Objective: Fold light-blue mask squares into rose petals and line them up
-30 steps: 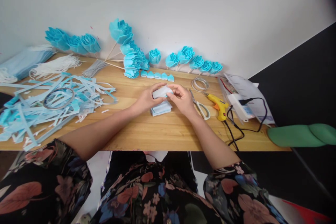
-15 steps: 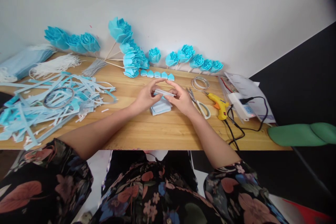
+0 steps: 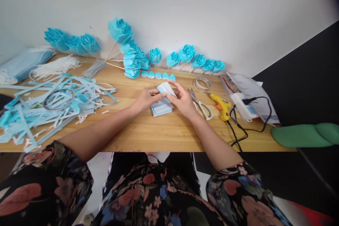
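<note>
A small white-and-blue piece of mask fabric is tilted up between my hands. My left hand pinches its lower left edge between thumb and fingers. On the other side, my right hand grips it with the thumb in front and the fingers curled behind. Directly below lies a stack of cut mask fabric pieces, partly covered by my hands. Behind them, several small folded blue petals stand in a row on the wooden table.
Scissors, a tape roll, a yellow glue gun and a white power strip with black cables lie to the right. Blue fabric flowers line the wall. Fabric scraps and masks cover the left side.
The fabric piece has turned from nearly edge-on to showing its broad face. My left fingers have drawn down from the top to its lower left edge.
</note>
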Action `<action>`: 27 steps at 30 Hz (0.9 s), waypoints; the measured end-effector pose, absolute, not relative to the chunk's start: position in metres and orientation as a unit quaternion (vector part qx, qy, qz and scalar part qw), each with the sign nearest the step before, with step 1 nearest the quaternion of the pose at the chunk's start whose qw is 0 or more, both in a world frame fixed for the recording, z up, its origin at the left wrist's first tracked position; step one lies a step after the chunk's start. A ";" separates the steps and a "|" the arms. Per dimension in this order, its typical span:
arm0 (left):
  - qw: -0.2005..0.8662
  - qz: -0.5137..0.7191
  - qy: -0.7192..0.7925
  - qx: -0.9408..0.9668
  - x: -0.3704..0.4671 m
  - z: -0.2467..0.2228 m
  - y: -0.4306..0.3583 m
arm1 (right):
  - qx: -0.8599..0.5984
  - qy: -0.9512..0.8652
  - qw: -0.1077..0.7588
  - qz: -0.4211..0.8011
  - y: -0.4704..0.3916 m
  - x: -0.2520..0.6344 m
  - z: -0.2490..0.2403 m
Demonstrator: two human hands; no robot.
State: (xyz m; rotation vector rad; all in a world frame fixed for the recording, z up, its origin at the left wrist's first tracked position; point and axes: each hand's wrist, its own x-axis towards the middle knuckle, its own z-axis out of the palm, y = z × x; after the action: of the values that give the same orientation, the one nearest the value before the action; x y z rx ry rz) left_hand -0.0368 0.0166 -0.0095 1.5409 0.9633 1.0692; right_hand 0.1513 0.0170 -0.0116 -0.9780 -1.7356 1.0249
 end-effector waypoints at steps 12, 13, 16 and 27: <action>0.506 0.451 0.453 0.579 -0.036 -0.011 0.017 | -0.438 -0.680 0.442 0.388 0.019 0.154 -0.014; 0.511 0.453 0.455 0.572 -0.036 -0.011 0.017 | -0.438 -0.680 0.442 0.387 0.019 0.155 -0.013; 0.535 0.463 0.447 0.547 -0.036 -0.010 0.017 | -0.436 -0.682 0.449 0.379 0.019 0.155 -0.012; 0.595 0.497 0.418 0.474 -0.037 -0.010 0.021 | -0.348 -0.833 0.396 0.166 0.017 0.160 -0.002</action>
State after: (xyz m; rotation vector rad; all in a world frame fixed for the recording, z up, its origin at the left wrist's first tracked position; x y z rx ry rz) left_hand -0.0368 0.0206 -0.0102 1.1005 0.9704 1.1549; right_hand 0.1602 0.0169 -0.0022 -0.8818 -2.1114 0.4215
